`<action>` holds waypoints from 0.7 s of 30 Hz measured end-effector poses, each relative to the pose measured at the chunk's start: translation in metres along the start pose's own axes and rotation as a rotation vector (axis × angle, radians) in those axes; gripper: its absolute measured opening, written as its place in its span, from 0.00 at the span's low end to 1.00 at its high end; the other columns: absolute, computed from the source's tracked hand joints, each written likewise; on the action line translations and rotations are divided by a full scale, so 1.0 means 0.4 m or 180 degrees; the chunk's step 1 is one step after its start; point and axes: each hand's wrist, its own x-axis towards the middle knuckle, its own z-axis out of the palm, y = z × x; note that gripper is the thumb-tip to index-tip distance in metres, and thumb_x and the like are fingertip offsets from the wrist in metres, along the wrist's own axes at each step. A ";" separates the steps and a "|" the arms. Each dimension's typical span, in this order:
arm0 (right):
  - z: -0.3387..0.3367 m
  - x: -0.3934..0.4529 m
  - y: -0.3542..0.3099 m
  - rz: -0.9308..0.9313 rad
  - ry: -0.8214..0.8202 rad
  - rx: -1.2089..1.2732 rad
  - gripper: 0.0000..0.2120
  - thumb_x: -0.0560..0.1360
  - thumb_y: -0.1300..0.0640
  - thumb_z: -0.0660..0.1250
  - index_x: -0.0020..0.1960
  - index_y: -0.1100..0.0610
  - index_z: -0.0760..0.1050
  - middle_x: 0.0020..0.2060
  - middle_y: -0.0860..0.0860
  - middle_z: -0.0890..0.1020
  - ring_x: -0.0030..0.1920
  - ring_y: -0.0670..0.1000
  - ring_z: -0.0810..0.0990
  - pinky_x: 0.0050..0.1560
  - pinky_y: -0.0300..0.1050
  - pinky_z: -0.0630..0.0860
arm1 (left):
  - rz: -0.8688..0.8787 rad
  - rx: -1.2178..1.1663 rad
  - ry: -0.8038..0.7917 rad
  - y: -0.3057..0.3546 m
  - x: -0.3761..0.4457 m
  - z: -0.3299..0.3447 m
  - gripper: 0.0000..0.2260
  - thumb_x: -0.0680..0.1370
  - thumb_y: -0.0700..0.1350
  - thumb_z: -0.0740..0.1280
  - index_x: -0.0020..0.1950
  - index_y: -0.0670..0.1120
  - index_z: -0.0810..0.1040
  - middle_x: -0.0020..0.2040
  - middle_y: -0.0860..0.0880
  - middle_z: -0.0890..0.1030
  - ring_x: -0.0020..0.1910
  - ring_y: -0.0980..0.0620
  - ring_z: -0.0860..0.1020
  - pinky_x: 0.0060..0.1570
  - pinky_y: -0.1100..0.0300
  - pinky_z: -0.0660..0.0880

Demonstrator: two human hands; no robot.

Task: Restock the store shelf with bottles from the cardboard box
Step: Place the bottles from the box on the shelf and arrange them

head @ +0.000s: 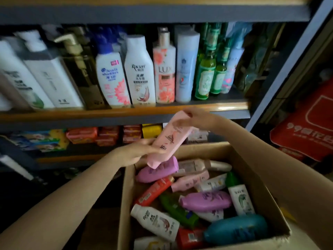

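While you hold the pink bottle [170, 139] mid-frame above the cardboard box [266, 186] | left hand [138, 152] grips its lower end, right hand [192, 116] pinches its top | tilted, likely so you can stand it on the shelf [126, 112] above.

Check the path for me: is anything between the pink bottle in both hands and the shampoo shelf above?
No obstacle in the air between. The pink bottle is held by the left hand and right hand just below the shelf, but its front row looks full, LUX bottle included.
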 end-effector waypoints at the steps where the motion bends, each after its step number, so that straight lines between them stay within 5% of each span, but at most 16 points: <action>1: -0.011 0.005 -0.029 0.0004 0.0013 0.0392 0.10 0.74 0.54 0.69 0.51 0.59 0.76 0.42 0.51 0.79 0.42 0.49 0.77 0.39 0.40 0.72 | 0.0028 -0.0306 -0.0053 0.020 -0.023 -0.041 0.37 0.54 0.50 0.82 0.61 0.46 0.76 0.54 0.47 0.83 0.52 0.51 0.81 0.56 0.53 0.75; 5: -0.042 0.023 -0.120 -0.0178 -0.0060 0.1371 0.10 0.74 0.57 0.68 0.54 0.59 0.76 0.48 0.55 0.81 0.50 0.53 0.80 0.52 0.47 0.78 | 0.0016 -0.0460 -0.0215 0.111 -0.141 -0.162 0.41 0.51 0.50 0.83 0.62 0.46 0.75 0.56 0.43 0.82 0.51 0.47 0.81 0.49 0.55 0.80; 9: -0.093 0.016 -0.232 -0.0681 -0.0238 0.1285 0.13 0.67 0.59 0.74 0.50 0.57 0.78 0.46 0.54 0.82 0.48 0.51 0.81 0.50 0.45 0.77 | 0.0678 -0.0411 0.0456 0.254 -0.268 -0.279 0.42 0.44 0.49 0.84 0.56 0.48 0.78 0.46 0.48 0.84 0.38 0.53 0.82 0.34 0.63 0.79; 13: -0.090 0.011 -0.405 -0.1231 -0.0318 0.0460 0.19 0.67 0.64 0.75 0.56 0.57 0.76 0.52 0.54 0.82 0.53 0.52 0.80 0.55 0.47 0.77 | 0.2066 -0.0892 0.1168 0.455 -0.370 -0.331 0.05 0.63 0.41 0.72 0.37 0.48 0.85 0.32 0.51 0.81 0.27 0.59 0.76 0.29 0.69 0.75; 16: -0.082 0.028 -0.536 -0.1710 -0.0224 0.0740 0.23 0.67 0.66 0.74 0.59 0.55 0.72 0.50 0.48 0.83 0.53 0.47 0.81 0.55 0.43 0.79 | 0.2632 -0.0837 0.1599 0.580 -0.405 -0.323 0.07 0.73 0.43 0.66 0.39 0.48 0.84 0.35 0.51 0.83 0.32 0.57 0.80 0.33 0.62 0.78; 21: -0.144 0.092 -0.702 -0.1613 -0.0005 0.1583 0.22 0.71 0.62 0.71 0.64 0.59 0.71 0.48 0.51 0.82 0.45 0.47 0.82 0.48 0.41 0.81 | 0.2215 -0.0222 0.2435 0.670 -0.421 -0.368 0.10 0.77 0.54 0.63 0.51 0.49 0.77 0.45 0.50 0.83 0.43 0.52 0.81 0.40 0.56 0.78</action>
